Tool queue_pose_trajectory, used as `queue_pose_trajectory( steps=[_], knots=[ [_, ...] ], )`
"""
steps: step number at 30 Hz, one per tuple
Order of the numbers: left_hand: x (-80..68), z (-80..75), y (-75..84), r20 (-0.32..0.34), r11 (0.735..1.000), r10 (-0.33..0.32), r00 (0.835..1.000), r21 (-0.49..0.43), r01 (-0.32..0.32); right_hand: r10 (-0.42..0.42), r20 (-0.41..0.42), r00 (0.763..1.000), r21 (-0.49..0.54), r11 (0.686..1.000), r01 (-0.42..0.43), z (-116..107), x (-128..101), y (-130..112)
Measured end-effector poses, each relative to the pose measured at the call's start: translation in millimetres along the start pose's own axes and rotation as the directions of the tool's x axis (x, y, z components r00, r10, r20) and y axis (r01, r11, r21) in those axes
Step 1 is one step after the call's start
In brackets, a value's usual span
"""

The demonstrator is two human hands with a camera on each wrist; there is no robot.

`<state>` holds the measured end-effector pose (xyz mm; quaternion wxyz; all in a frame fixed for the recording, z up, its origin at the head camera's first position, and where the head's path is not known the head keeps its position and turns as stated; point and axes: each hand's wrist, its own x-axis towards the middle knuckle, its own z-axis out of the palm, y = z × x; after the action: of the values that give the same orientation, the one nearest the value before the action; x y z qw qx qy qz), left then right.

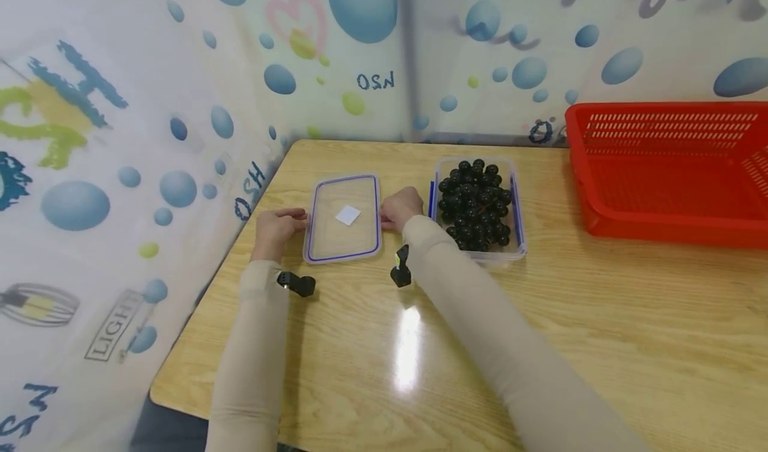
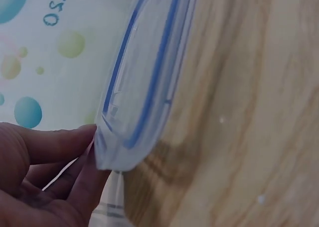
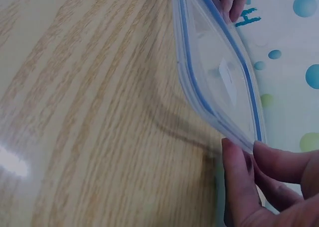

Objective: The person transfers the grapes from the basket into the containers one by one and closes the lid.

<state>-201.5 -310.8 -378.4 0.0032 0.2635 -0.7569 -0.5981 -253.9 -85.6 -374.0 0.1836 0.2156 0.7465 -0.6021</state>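
Note:
A clear rectangular lid (image 1: 343, 239) with a blue seal and a small white sticker (image 1: 348, 215) is at the table's left. My left hand (image 1: 295, 219) pinches its left edge and my right hand (image 1: 391, 216) pinches its right edge. In the left wrist view the lid's corner (image 2: 144, 92) lies against my fingertips (image 2: 82, 137). The right wrist view shows the lid (image 3: 219, 72) tilted a little above the wood, with my right fingers (image 3: 244, 177) on its near corner. Just right of the lid stands a clear container (image 1: 517, 192) full of dark round berries (image 1: 476, 204).
A red slotted basket (image 1: 666, 172) stands at the back right of the wooden table (image 1: 540, 345). A curtain printed with blue bubbles (image 1: 120, 139) hangs along the left and back edges. The table's front edge is at the lower left.

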Motion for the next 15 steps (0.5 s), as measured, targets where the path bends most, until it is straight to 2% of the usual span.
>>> queue_pose_trajectory(
  steps=[3,6,11,15],
  knots=[
    [0.6,-2.8,1.0,0.035,0.991,-0.023,0.999,-0.132,0.027,-0.016,0.001,1.0,-0.029,0.999,0.016,-4,-2,-6],
    [1.4,-4.2,3.6,0.052,0.967,-0.042,0.998,-0.25,0.053,-0.041,0.012,0.999,-0.044,0.998,0.041,-9,-7,-14],
    [0.9,-5.4,10.4,0.076,0.918,-0.097,0.992,-0.377,0.119,-0.123,0.087,0.989,0.009,0.992,0.122,-24,-20,-28],
    [-1.0,-2.0,18.4,0.104,0.892,-0.087,0.991,-0.434,0.124,-0.218,0.15,0.964,0.034,0.976,0.215,-41,-30,-38]
  ],
)
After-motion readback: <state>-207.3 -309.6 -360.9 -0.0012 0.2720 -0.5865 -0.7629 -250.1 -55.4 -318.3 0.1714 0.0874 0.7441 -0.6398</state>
